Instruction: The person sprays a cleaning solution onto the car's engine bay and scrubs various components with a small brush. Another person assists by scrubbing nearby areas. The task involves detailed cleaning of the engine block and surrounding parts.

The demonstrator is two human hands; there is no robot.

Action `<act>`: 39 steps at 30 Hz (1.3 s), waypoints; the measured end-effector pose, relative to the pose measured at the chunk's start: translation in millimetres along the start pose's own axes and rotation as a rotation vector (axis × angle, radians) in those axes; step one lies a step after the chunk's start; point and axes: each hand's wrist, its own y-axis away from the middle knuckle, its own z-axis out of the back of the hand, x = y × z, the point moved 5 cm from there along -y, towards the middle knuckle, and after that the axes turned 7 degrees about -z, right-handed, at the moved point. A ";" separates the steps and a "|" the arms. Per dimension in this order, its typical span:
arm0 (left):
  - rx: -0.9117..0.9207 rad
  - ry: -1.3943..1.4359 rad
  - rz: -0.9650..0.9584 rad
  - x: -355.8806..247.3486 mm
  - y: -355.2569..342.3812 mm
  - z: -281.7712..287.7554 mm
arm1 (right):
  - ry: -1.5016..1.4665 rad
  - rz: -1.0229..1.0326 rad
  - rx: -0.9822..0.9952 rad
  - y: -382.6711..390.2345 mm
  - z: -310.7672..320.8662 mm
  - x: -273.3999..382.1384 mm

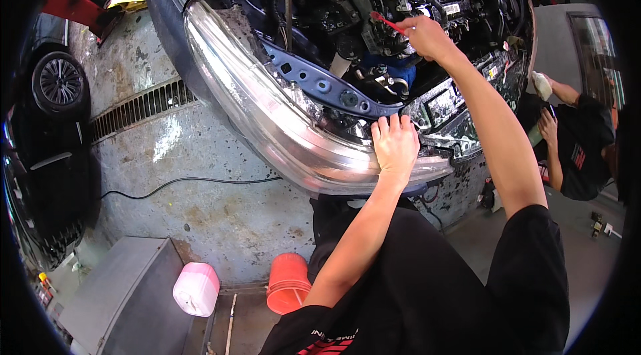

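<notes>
- Black cloth forms the person's shirt (427,268), nearest the lens, as two bare forearms (364,238) reach toward an opened car front.
- The left hand (395,146) rests on the car's silvery front trim (267,118), by a blue metal panel (314,82) pierced with holes; its fingers lie nearly side by side, and whether they grip the edge cannot be told.
- The right hand (427,39) extends farther, fingers closed around a slim red tool (389,23), its head pointing left over the engine (444,4), which glistens among dark parts.
- On the floor, an orange-red bucket (289,281) stands near a pinkish jug (196,288), just beside a grey cabinet (110,288).
- At right, a co-worker (581,148) in black has a pale cloth-like item (541,86) at one hand.
- Far left, a black car (50,168) stands past a floor grate (143,109).
</notes>
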 end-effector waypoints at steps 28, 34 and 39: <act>0.343 -0.037 0.020 5.7 9.4 -14.0 | -0.813 -0.089 -0.277 25.6 -141.6 -17.1; 0.252 -0.016 -0.031 6.2 10.0 -9.2 | -1.105 -0.270 -0.076 27.0 -148.0 -10.9; 0.124 0.226 -0.002 8.0 17.0 -13.4 | -1.478 -0.434 -0.069 37.1 -152.9 -2.8</act>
